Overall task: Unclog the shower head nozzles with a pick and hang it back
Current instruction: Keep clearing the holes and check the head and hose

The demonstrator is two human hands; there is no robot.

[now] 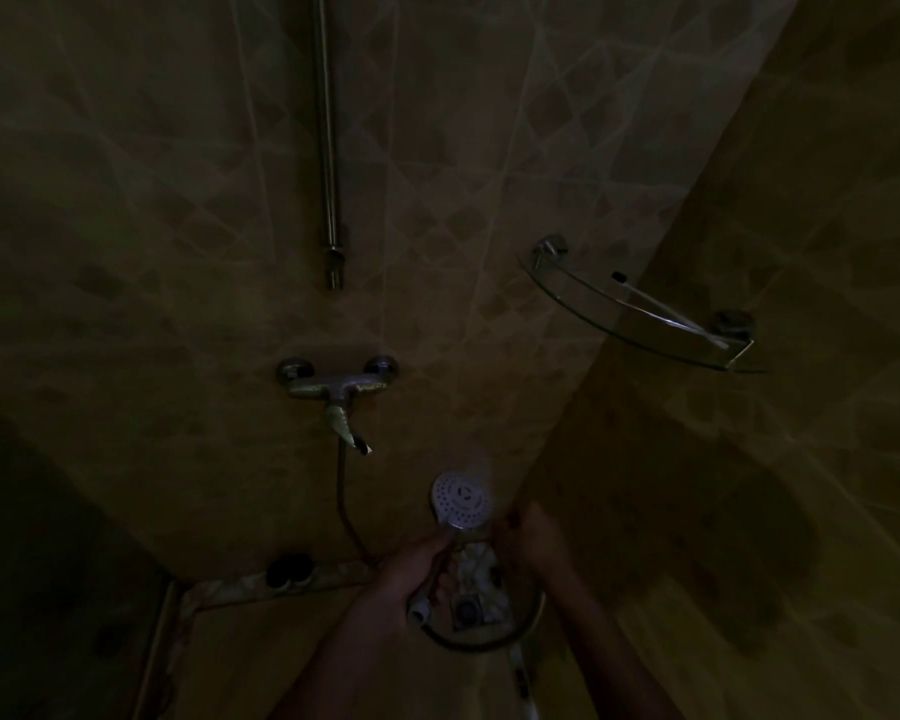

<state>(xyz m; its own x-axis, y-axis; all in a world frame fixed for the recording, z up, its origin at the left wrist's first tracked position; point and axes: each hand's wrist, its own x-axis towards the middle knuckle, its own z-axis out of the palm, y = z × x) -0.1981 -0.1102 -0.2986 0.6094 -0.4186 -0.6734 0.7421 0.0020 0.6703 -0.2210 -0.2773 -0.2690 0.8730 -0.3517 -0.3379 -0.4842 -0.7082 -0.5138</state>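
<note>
Tiled walls — dim, diamond-patterned — meet behind corner glass shelf.

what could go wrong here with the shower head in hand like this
The room is very dim, so the nozzles on the shower head are hard to make out and a pick could miss them or slip toward the right hand beside the face. The left hand holds only the handle, so pushing on the face might twist it loose. The hose loops low and could snag when it is lifted to the rail.
</note>
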